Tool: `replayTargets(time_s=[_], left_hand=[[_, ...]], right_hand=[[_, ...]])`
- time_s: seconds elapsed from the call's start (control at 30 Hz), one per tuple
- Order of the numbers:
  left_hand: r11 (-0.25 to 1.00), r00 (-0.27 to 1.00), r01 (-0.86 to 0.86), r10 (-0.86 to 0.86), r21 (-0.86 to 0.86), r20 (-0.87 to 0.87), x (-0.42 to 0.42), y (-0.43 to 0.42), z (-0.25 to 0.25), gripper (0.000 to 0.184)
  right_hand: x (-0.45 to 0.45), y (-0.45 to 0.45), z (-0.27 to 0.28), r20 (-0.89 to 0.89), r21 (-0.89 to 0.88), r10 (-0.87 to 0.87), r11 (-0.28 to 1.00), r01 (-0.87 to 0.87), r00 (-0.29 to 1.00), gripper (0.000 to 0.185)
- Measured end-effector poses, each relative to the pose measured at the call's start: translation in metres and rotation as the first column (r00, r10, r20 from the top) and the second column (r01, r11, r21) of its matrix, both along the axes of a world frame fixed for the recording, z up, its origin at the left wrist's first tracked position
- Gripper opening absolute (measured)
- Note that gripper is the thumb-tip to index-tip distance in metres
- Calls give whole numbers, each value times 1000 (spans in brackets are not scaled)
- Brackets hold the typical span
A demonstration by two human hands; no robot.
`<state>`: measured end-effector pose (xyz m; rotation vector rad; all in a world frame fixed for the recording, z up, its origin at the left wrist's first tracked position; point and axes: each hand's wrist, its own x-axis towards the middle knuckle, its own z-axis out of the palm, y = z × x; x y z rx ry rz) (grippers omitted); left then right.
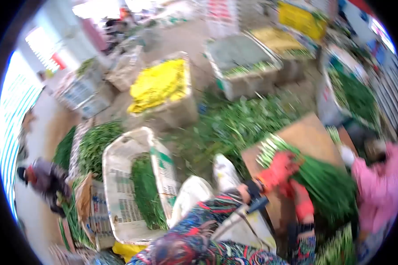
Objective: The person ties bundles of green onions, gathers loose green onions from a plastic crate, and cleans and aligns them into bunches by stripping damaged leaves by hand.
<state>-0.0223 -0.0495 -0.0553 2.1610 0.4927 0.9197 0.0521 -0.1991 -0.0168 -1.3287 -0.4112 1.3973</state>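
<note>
A spread bunch of long green stalks with white root ends, looking like scallions (pixel 323 181), lies across a brown board (pixel 316 132). My left hand (pixel 278 170), in an orange-red glove, is at the bunch just behind the white ends, its fingers bent round the stalks. Close below it, my right hand (pixel 298 198), gloved the same way, is at the near side of the bunch. Motion blur and the left hand hide the right fingers. Dark bands circle both wrists.
A white crate (pixel 108 194) with greens stands to the left. Loose leaves (pixel 247 119) litter the floor ahead. A yellow-covered crate (pixel 190 106) and a grey-covered crate (pixel 234 88) stand beyond. A person in pink (pixel 380 185) is close on the right; another person (pixel 46 181) is far left.
</note>
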Motion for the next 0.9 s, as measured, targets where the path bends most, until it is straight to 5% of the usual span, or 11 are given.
replayTargets(time_s=[0.03, 0.17, 0.27, 0.37, 0.47, 0.53, 0.6, 0.67, 0.77, 0.87, 0.9], left_hand=[[983, 992, 108, -115, -146, -42, -13, -1, 22, 26], [978, 980, 186, -191, -92, -47, -7, -13, 53, 11], [940, 946, 323, -322, -107, 29, -14, -15, 42, 12], [939, 936, 339, -330, 60, -125, -32, -16, 53, 13], [908, 908, 417, -414, -43, 61, -47, -17, 64, 15], [936, 970, 211, -166, -282, 176, -62, -13, 72, 18], [929, 991, -130, 129, -348, -27, -71, 4, 70, 21], [967, 970, -226, 212, -120, -120, -75, 18, 73, 28], [988, 975, -153, 152, 8, -163, -67, 32, 77, 37], [943, 955, -196, 123, -267, -268, -55, 41, 61, 38], [963, 953, -177, 115, -205, -282, -53, 42, 62, 35]], right_hand=[[-7, 5, -3, -483, 50, -32, 997, 64, 875, 36], [19, 22, 28, -620, 16, -175, 972, 236, 764, 34], [26, 29, 13, -515, 94, -101, 980, 173, 851, 25], [24, 26, -23, -351, 52, -85, 993, 110, 932, 18], [18, 19, 8, -105, -55, -155, 987, 150, 982, 19], [15, 16, 11, 3, 6, -104, 995, 104, 995, 22], [16, 16, 7, 68, 22, -111, 994, 110, 991, 27], [14, 18, 16, 59, 42, -135, 990, 133, 989, 29], [11, 17, 19, 104, 29, -116, 993, 114, 988, 35], [10, 16, 18, 163, 11, -78, 997, 77, 983, 35], [11, 17, 19, 193, 10, -57, 998, 56, 980, 35]])
